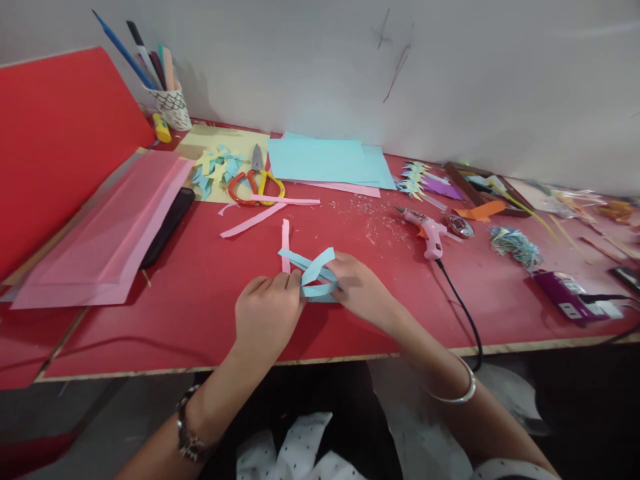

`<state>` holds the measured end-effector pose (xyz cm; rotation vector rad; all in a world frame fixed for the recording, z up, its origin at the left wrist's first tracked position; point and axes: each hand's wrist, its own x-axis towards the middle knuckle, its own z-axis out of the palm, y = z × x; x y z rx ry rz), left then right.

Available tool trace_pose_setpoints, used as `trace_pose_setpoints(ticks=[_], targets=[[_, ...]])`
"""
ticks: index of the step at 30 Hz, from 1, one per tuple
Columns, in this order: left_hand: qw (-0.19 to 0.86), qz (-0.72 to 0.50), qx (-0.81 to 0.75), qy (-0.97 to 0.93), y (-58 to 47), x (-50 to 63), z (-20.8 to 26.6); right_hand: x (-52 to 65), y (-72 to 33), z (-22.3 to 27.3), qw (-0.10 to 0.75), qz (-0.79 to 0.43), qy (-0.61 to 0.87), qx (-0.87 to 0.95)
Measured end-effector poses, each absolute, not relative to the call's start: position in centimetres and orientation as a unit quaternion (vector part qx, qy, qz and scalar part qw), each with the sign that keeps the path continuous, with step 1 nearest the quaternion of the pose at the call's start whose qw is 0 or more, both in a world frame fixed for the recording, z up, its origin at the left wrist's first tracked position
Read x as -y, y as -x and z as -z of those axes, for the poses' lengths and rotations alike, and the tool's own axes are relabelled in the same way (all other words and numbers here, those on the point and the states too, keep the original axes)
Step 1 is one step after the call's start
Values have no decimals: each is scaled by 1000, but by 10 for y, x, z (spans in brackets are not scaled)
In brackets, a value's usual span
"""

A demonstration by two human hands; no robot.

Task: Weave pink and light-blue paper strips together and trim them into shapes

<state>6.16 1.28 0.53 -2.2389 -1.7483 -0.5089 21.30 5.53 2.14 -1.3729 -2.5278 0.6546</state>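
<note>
Blue paper strips (319, 265) are crossing near the six-o'clock edge of the red table (195, 307), where we are pinching them with our left hand (270, 307) and right hand (360, 283). We are probably working best by holding lightly, keeping the bends uncrushed.

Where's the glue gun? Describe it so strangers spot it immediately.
Over the red table, find the person's right hand. Farther right lies the glue gun, trailing a black cord; its pale-pink pistol shape sets it apart from the shiny rounded item beside it.
</note>
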Motion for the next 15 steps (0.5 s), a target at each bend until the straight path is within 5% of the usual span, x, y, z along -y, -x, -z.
trace_pose_setpoints(ticks=[15], targets=[[137,168,596,773,-62,-13,-3,-51,-212,-19,64,-193,457,866]])
